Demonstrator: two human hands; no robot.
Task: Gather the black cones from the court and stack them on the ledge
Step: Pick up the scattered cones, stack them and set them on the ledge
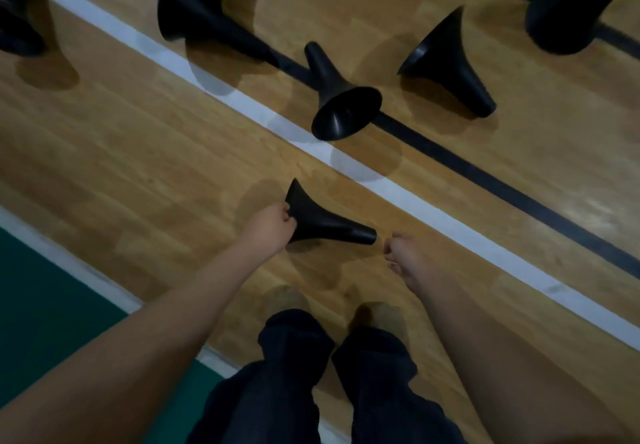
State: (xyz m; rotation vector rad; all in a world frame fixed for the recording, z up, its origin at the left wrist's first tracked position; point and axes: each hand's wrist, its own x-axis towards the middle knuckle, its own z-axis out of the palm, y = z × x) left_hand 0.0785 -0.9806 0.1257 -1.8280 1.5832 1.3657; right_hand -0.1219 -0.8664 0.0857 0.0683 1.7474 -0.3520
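**Left hand takes a black cone by its flared base on the gym floor**

The left hand (268, 223) is closed on the wide rim of the nearest cone (323, 222), fingers curled over the edge of the flared base. That cone lies on its side, with its narrow tip pointing right toward the right hand (403, 253). The right hand is just beside the tip and not touching it; its fingers are loosely curled and hold nothing.

Both bare forearms reach down from the bottom of the view, above the person's dark trousers (294, 374) and feet.

The ground is a glossy wooden floor (138, 152) crossed by a white line (433, 208) that runs diagonally just beyond the held cone, with a thinner black line (485, 173) past it. A green area (45, 291) with a white border fills the lower left corner.

Further out, past the white line, a second cone (341, 97) lies tipped on the black line with its open base toward the camera. A third cone (450, 62) lies on its side just to the right of it. More black cones sit blurred along the top edge: one at far left (17, 14), a large one (194, 10) at upper centre and one at upper right (568, 17).
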